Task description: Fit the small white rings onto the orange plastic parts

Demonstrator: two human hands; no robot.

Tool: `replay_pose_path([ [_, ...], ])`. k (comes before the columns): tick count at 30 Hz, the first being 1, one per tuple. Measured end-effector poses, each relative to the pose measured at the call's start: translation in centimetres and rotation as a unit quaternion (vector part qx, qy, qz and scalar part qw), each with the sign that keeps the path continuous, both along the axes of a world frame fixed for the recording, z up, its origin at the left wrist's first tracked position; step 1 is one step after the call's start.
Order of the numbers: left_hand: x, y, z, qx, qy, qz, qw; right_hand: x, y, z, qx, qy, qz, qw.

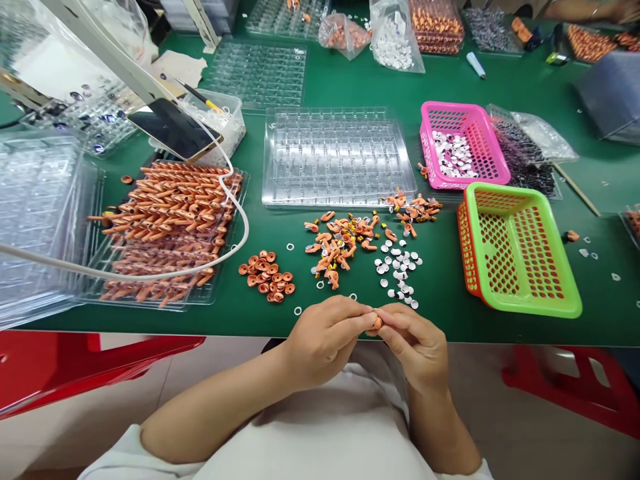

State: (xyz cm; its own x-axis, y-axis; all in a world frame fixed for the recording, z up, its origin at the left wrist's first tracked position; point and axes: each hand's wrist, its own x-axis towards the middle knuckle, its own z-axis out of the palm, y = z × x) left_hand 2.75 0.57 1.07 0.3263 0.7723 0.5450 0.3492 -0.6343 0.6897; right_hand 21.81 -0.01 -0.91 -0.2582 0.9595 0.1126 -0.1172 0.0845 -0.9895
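Observation:
My left hand (325, 337) and my right hand (417, 343) meet at the table's front edge. Between their fingertips they pinch a small orange plastic part (376, 324); much of it is covered by the fingers. Just beyond my hands lies a loose pile of orange parts with yellow and clear pieces (340, 243). To its right are scattered white discs (400, 267), and to its left a group of orange cup-shaped caps (267, 275). Thin white rings (298, 311) lie near my left hand.
A lime-green basket (570, 293) nested in an orange one and a pink basket (430, 143) of white pieces stand right. Clear trays (270, 193) lie behind. On the left, a white cable (245, 233) loops over stacked orange parts (170, 207). A person's arm (580, 10) shows top right.

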Motion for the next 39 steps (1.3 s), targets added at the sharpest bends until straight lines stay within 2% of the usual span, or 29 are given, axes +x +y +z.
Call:
replay_pose_path([
  [13,0.21,-0.1,0.1,0.002,-0.007,0.0,1.0,-0.29,0.11,-0.32,-0.004,0.04,0.006,0.999],
  [27,0.24,-0.32,-0.26,0.02,0.008,0.027,0.999,-0.33,-0.13,-0.41,0.12,-0.064,-0.028,0.99],
  [34,-0.01,-0.36,-0.38,0.044,0.055,0.019,0.997,-0.38,0.0,-0.11,0.1,-0.093,-0.015,0.991],
  [39,0.18,-0.35,-0.2,0.042,0.06,0.027,0.997,-0.43,0.29,0.01,0.117,-0.095,-0.022,0.988],
])
